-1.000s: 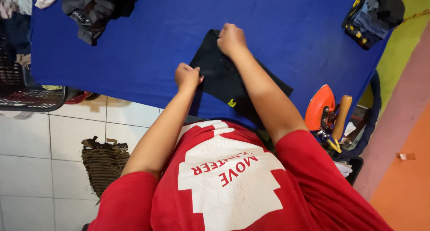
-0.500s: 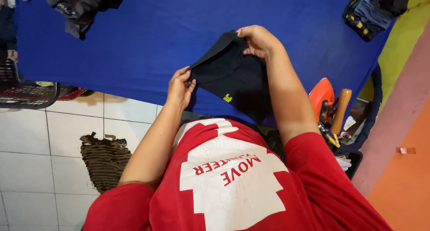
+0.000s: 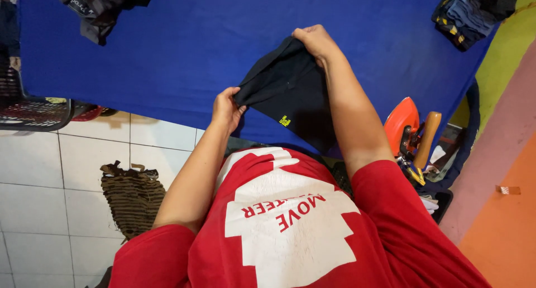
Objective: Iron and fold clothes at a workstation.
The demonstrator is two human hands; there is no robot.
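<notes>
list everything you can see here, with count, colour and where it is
black garment: 1, black with a small yellow tag, held up over the near table edge
table cover: 1, blue, across the top
clothes pile: 1, dark grey and black, far left of the table
folded clothes stack: 1, dark blue and black, far right corner
iron: 1, orange with a wooden handle, right of the person
basket: 1, dark, left edge
striped cloth: 1, brown, on the white tile floor
red shirt: 1, red and white, worn
left hand: 1, fingers pinching the garment's near corner
right hand: 1, gripping its far edge
</notes>
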